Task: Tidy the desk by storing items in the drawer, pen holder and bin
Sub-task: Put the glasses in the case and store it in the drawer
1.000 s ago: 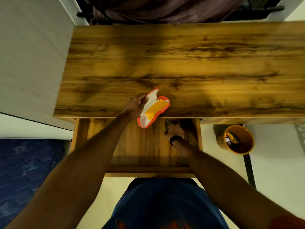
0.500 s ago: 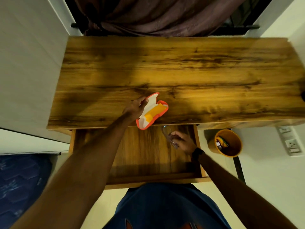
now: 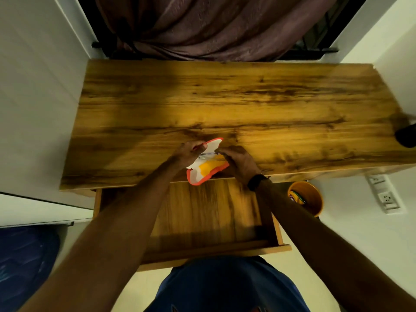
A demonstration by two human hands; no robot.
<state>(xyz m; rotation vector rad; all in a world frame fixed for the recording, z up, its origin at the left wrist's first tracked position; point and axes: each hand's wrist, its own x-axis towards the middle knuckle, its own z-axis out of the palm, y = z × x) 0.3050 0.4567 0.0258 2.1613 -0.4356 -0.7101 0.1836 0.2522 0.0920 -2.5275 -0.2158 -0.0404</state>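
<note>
An orange glasses case (image 3: 196, 176) lies open at the desk's (image 3: 225, 97) front edge, showing white lining and a yellow cloth (image 3: 209, 165). My left hand (image 3: 188, 152) grips the case's raised lid at its left side. My right hand (image 3: 238, 161) holds a pair of thin clear glasses (image 3: 208, 154) over the open case, fingers pinched on the frame. The two hands almost touch above the case. Below the desk edge, the wooden drawer (image 3: 202, 210) is pulled out, and its visible floor is bare.
An orange bin (image 3: 316, 207) with colourful scraps inside stands on the floor right of the drawer. A dark object (image 3: 406, 137) sits at the desk's right edge. A wall socket (image 3: 385, 197) is at right, a blue bag (image 3: 22, 266) lower left, a curtain (image 3: 202, 25) behind.
My right hand lifted the glasses out of the drawer and brought them up to the open case. My left hand stayed on the case lid.
</note>
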